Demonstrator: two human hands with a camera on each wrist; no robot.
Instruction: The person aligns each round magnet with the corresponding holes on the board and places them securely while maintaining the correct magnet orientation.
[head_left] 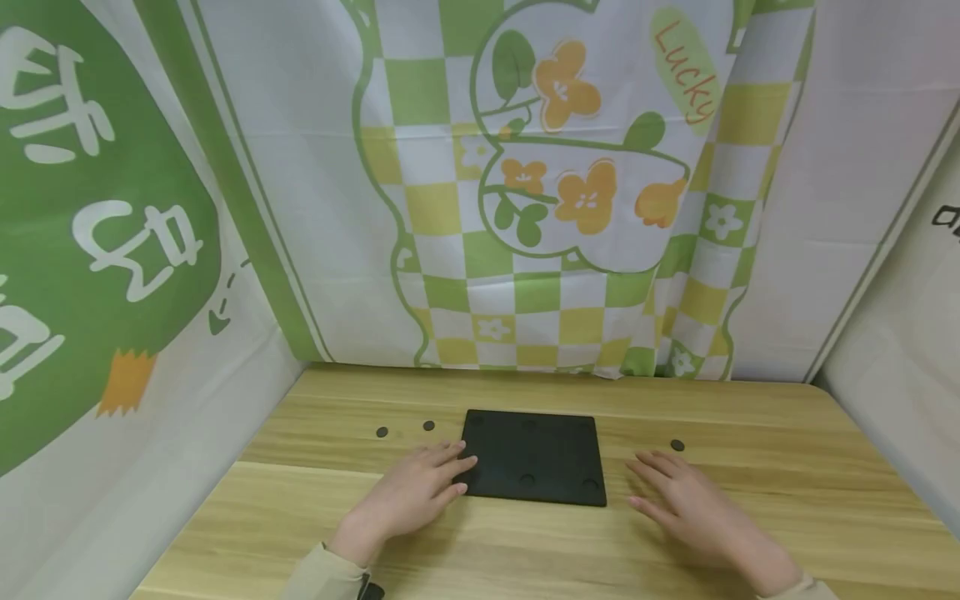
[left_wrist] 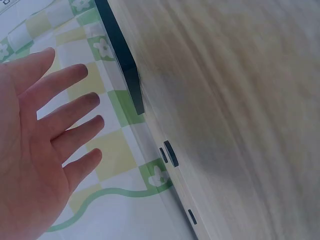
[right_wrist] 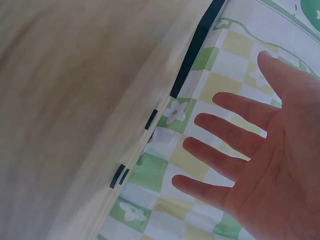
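On the desk (head_left: 525, 550), a black panel (head_left: 531, 454) is laid between the left hand (head_left: 414, 493) and the right hand (head_left: 693, 510), which are held apart, loosely outstretched. Its left edge is partly hidden by the left hand; whether contact is made cannot be told.

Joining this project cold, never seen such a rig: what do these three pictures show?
No machine here, just a person's bare hands. The wide picture comes from a head-worn camera looking forward and down; the other two come from a camera on each wrist. A flat black panel lies on a wooden table, with small dark discs to either side. Behind is a printed cloth. In the head view, the left hand overlaps the panel's left edge; the right hand is right of it, near one disc. Neither holds anything; the fingers are extended.
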